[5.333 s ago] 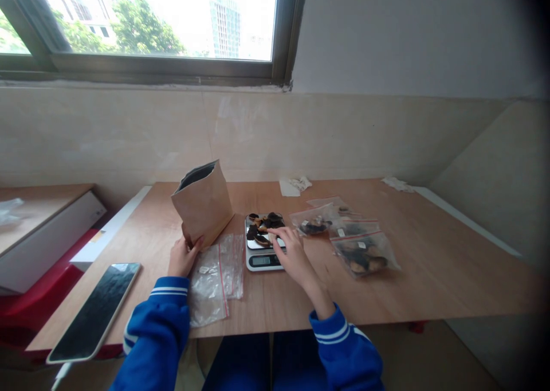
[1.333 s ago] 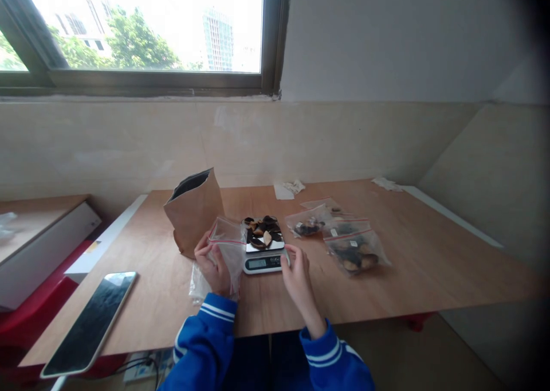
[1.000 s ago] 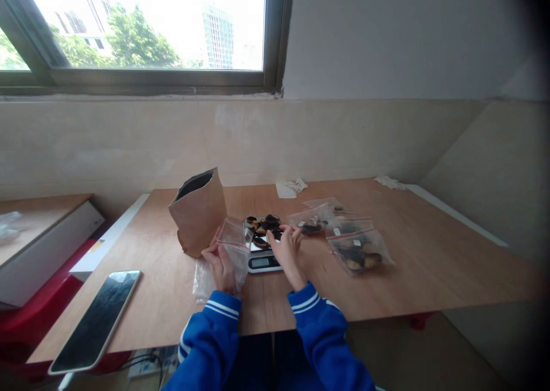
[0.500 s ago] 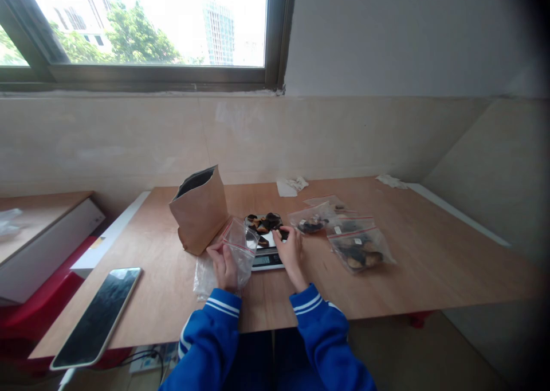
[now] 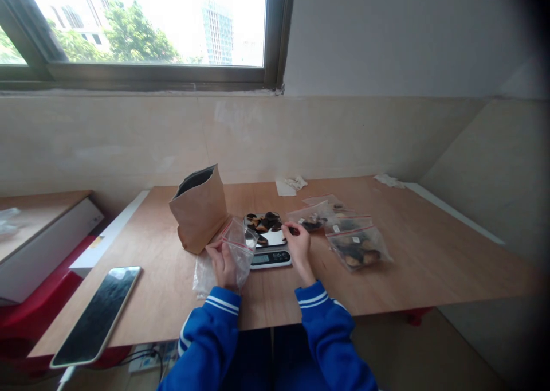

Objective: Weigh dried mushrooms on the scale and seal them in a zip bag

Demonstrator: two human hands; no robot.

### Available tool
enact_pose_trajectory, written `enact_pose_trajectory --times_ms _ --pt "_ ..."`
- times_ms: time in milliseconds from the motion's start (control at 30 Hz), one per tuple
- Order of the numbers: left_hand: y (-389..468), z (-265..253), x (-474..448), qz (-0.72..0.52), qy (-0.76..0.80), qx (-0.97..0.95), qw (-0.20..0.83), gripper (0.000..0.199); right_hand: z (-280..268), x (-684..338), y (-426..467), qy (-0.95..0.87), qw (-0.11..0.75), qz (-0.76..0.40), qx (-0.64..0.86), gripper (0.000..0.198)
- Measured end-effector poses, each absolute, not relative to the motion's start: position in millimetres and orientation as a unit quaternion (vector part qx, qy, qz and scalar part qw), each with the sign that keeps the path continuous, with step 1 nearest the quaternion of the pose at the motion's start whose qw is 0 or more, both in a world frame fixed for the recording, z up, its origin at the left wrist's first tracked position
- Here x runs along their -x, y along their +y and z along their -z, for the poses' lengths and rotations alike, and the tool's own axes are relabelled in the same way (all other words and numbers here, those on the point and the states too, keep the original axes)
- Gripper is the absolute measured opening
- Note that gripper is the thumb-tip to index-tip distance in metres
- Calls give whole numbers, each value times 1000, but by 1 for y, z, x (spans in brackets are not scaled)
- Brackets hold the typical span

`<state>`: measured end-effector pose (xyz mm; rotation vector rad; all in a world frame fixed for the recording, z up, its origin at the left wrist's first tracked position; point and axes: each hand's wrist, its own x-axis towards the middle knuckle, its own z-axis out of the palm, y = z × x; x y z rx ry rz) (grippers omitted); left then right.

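From my remote station I note the table point(image 5: 429, 265), a wooden top running back to the tiled wall under the window. Near its front left corner lies a tablet point(image 5: 97, 313), dark screen up, partly over the edge. A brown paper bag point(image 5: 200, 210) stands upright and open toward the back left of centre. Right of centre lie three filled zip bags point(image 5: 356, 247), overlapping one another, the nearest holding dark and tan pieces. A flat pile of empty bags point(image 5: 204, 273) rests near the front edge, just left of my left hand. The scale point(image 5: 270, 252) sits at the middle of the table, display toward me, its pan carrying a heap of dark pieces point(image 5: 264, 223). My left hand point(image 5: 224, 262) has its fingers closed on a clear zip bag point(image 5: 240, 245), held upright with the mouth open, just beside the left edge of the scale. My right hand point(image 5: 297, 246) is at the right edge of the scale with fingertips pinched on one dark piece point(image 5: 293, 230), between the pan and the nearest filled bag. Crumpled paper point(image 5: 292, 184) lies by the back edge, and another scrap point(image 5: 389, 180) near the back right corner.
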<state>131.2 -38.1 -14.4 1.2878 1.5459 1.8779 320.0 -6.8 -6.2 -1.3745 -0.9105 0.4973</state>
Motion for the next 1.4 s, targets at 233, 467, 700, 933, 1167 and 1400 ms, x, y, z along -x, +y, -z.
enact_pose_trajectory --times_ms 233,467,700,933,1167,1400 --pt "-40 15 -133 -661 535 -484 207 23 -69 -282 -23 -477 658 -296 502 31" --pt "-40 16 -134 -674 546 -460 191 27 -81 -270 -33 -626 552 -394 384 31" --pt "-42 9 -136 -697 536 -441 180 29 -45 -291 -15 -591 583 -333 447 26" --pt "-45 -9 -142 -774 501 -358 150 26 -21 -280 -9 -713 475 -201 474 27" --pt "-40 2 -136 -768 522 -351 120 20 -12 -266 -10 -790 376 -92 475 34" --pt "-35 11 -132 -767 508 -372 124 20 -12 -272 -7 -799 403 -124 430 25"
